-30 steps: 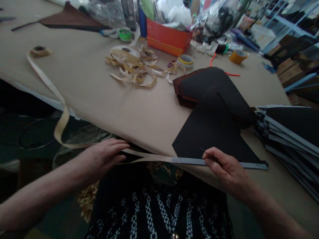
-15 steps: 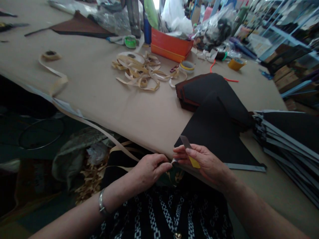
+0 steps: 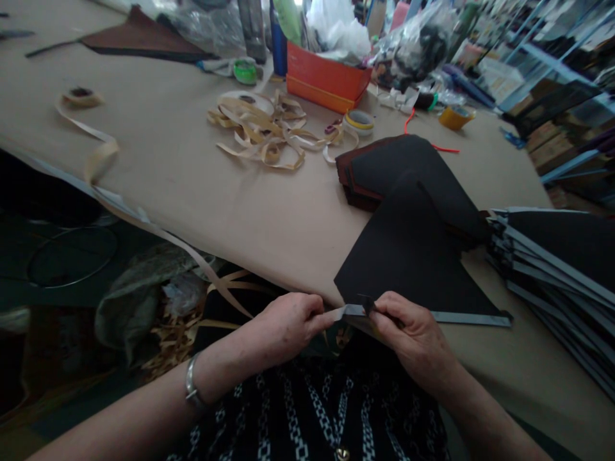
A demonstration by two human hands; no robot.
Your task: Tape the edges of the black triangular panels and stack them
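— How best to work this tape (image 3: pixel 356 310)?
— Probably by keeping it taut, flush with the lower edge of the black panel (image 3: pixel 398 256); best without creases.
— And the grip?
— Pinching the tape with the left hand (image 3: pixel 286 326); with the right hand (image 3: pixel 410 333), pinching a small dark piece (image 3: pixel 368 304), hard to identify.
— Its look?
— Narrow, pale grey; bent beside the left hand; at the near edge of the worktable (image 3: pixel 216 218).
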